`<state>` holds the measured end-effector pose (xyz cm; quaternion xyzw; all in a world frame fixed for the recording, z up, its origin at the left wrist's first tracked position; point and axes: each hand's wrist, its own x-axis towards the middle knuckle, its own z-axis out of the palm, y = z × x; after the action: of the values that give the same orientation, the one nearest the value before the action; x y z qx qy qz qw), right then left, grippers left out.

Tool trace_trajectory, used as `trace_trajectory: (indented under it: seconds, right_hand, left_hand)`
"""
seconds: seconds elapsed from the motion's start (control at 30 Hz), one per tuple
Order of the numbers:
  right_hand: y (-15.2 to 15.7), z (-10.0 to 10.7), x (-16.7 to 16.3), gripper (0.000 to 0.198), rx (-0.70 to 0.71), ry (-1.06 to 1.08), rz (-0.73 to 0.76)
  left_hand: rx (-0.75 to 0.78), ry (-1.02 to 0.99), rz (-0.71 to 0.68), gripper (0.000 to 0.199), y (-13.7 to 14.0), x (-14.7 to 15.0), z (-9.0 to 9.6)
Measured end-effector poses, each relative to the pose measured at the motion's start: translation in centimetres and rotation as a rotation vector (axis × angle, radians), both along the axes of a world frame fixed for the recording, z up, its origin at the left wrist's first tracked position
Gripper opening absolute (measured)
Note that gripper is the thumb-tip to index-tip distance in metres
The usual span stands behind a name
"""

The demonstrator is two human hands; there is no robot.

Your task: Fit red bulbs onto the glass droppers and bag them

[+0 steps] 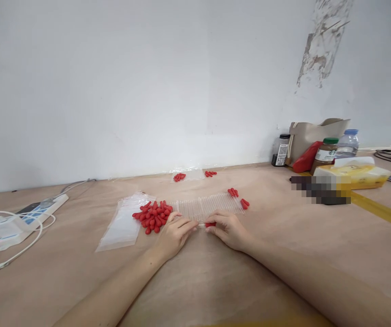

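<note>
My right hand (229, 229) pinches a red rubber dropper bulb (210, 224), lying sideways between thumb and fingers. From the bulb's left end a thin clear tube (201, 225) runs to my left hand (176, 234), whose fingers are closed on it. How deep the tube sits in the bulb is hidden. Just beyond both hands lies a row of clear thin tubes (195, 208), side by side. A heap of loose red bulbs (152, 218) sits left of the row, touching or close to my left hand. More red bulbs (244, 204) lie at its right end.
Clear plastic bags (118, 229) lie left of the heap. Near the wall are a small clear bag (193, 174) and a few red bulbs (210, 173). A power strip (28, 222) with white cables is far left. Bottles, a bag and a yellow tissue pack (368, 177) stand right.
</note>
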<state>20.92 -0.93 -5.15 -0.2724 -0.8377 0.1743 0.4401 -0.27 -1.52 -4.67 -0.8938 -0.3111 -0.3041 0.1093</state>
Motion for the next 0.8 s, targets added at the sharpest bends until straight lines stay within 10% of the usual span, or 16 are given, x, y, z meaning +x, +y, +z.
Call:
trace_trajectory:
  seconds: [0.8]
  right_hand:
    - [0.2,-0.3,0.2,0.017,0.317,-0.26,-0.051]
  left_hand:
    - [0.155,0.218,-0.014,0.026,-0.5,0.9,0.4]
